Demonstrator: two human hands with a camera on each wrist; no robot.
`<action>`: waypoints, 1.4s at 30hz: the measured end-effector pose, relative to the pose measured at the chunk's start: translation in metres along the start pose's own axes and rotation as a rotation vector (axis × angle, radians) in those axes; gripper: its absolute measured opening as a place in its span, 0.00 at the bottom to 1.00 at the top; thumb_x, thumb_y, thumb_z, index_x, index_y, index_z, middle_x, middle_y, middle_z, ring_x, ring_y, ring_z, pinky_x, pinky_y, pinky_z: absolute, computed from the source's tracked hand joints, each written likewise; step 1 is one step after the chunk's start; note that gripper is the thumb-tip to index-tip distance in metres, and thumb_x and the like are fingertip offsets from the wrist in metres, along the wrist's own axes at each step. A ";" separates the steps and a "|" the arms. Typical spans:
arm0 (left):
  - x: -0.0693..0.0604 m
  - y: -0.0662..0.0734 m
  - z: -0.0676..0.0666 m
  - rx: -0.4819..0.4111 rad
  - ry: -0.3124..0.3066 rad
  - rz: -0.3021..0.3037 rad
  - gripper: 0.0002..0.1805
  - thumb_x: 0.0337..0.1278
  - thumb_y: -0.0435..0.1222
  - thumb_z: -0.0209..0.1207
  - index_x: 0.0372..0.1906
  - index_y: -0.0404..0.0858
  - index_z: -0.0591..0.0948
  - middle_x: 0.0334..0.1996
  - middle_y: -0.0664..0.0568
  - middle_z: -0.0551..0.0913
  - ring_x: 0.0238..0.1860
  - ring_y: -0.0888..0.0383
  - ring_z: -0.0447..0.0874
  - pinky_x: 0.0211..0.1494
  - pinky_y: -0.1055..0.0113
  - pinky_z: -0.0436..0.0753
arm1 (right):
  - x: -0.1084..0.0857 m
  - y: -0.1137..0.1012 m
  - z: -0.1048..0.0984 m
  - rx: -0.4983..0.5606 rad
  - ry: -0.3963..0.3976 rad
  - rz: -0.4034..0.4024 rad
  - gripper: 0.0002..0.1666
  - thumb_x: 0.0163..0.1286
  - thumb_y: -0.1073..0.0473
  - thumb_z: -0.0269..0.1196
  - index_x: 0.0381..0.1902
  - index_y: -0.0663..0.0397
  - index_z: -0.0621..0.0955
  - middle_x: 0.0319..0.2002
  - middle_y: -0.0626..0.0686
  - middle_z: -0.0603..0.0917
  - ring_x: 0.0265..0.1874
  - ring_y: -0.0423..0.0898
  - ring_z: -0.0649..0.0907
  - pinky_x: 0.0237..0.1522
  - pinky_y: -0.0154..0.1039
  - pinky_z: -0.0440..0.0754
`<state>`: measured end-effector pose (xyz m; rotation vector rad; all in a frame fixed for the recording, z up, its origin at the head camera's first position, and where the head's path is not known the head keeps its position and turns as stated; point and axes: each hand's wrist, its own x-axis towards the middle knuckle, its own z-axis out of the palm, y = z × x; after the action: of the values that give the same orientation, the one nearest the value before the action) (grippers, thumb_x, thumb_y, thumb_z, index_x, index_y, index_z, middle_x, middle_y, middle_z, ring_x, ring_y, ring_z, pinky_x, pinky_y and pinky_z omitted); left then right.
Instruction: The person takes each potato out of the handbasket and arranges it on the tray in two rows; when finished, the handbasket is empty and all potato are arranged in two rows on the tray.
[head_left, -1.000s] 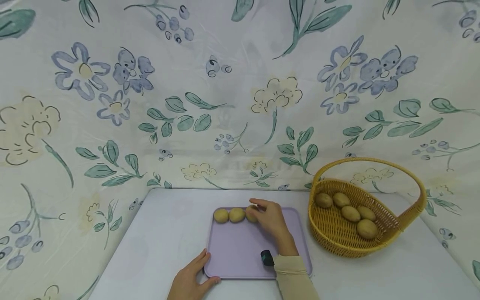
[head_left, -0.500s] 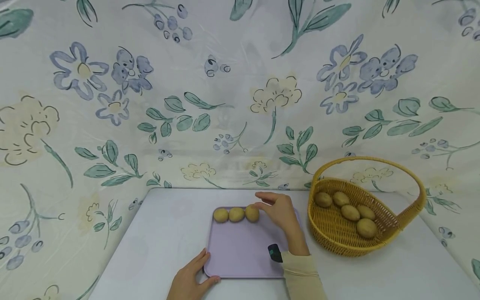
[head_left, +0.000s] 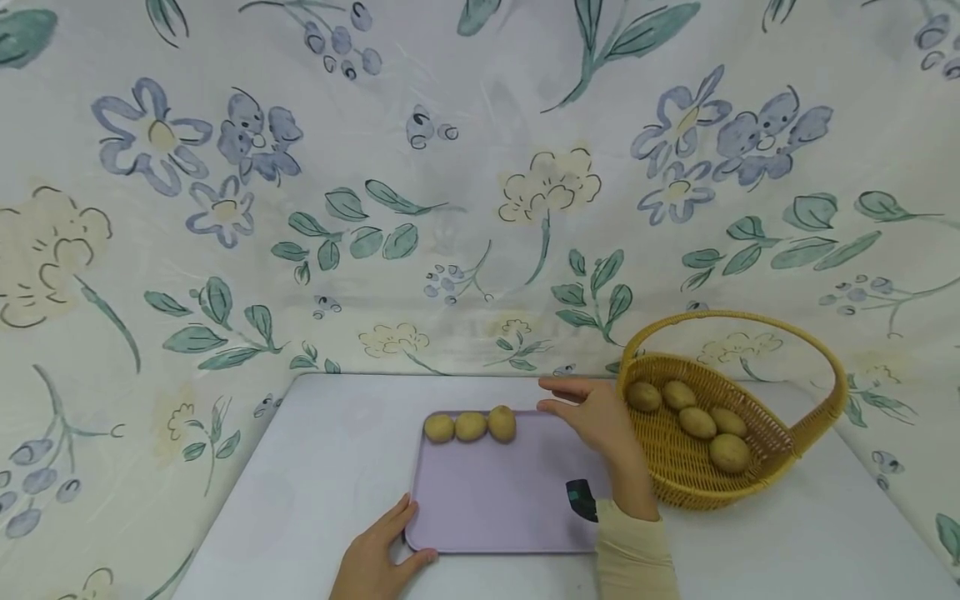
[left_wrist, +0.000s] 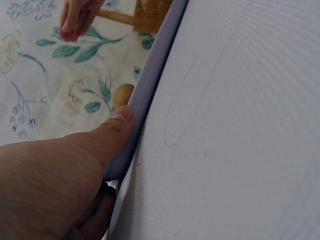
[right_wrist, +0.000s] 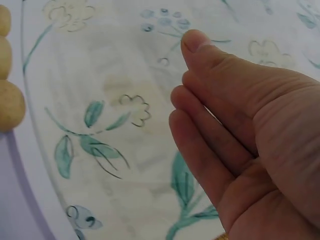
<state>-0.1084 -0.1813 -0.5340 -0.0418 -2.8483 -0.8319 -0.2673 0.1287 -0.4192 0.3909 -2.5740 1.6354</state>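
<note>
Three potatoes stand side by side along the far left edge of a pale purple tray. The rightmost potato is more upright than the other two. My left hand holds the tray's near left corner; in the left wrist view the thumb lies on its rim and the other fingers are partly hidden. Above the tray's far right part, my right hand holds nothing. In the right wrist view its fingers are loosely bent, with the thumb apart from them.
A yellow wicker basket with a tall handle stands right of the tray, several potatoes inside. My right hand overlaps its left rim in the head view. The white table meets a floral cloth behind.
My right hand has let go of the third potato and moved right, towards the basket. The potato stays beside the other two. My left hand keeps its place at the tray corner.
</note>
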 end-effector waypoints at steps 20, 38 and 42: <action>0.001 0.002 0.000 0.007 -0.007 0.000 0.44 0.40 0.58 0.76 0.61 0.36 0.83 0.64 0.45 0.83 0.62 0.44 0.84 0.63 0.50 0.85 | -0.021 0.018 -0.068 -0.061 0.063 0.111 0.23 0.62 0.52 0.76 0.53 0.55 0.88 0.55 0.57 0.89 0.45 0.36 0.89 0.44 0.23 0.86; 0.002 0.001 -0.001 0.022 0.004 -0.004 0.44 0.39 0.58 0.77 0.61 0.37 0.83 0.64 0.46 0.83 0.62 0.45 0.84 0.62 0.50 0.85 | -0.040 0.042 -0.126 -0.336 0.185 0.241 0.33 0.65 0.33 0.69 0.59 0.47 0.86 0.56 0.56 0.88 0.51 0.46 0.84 0.39 0.27 0.81; 0.001 0.003 -0.002 0.029 0.019 0.015 0.43 0.39 0.57 0.77 0.60 0.36 0.84 0.62 0.46 0.84 0.60 0.44 0.85 0.61 0.50 0.86 | -0.045 0.051 -0.136 -0.356 0.209 0.304 0.36 0.67 0.32 0.66 0.62 0.48 0.84 0.61 0.62 0.84 0.56 0.55 0.81 0.46 0.39 0.81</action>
<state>-0.1094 -0.1804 -0.5305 -0.0510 -2.8381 -0.7835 -0.2476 0.2793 -0.4139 -0.1927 -2.7780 1.1643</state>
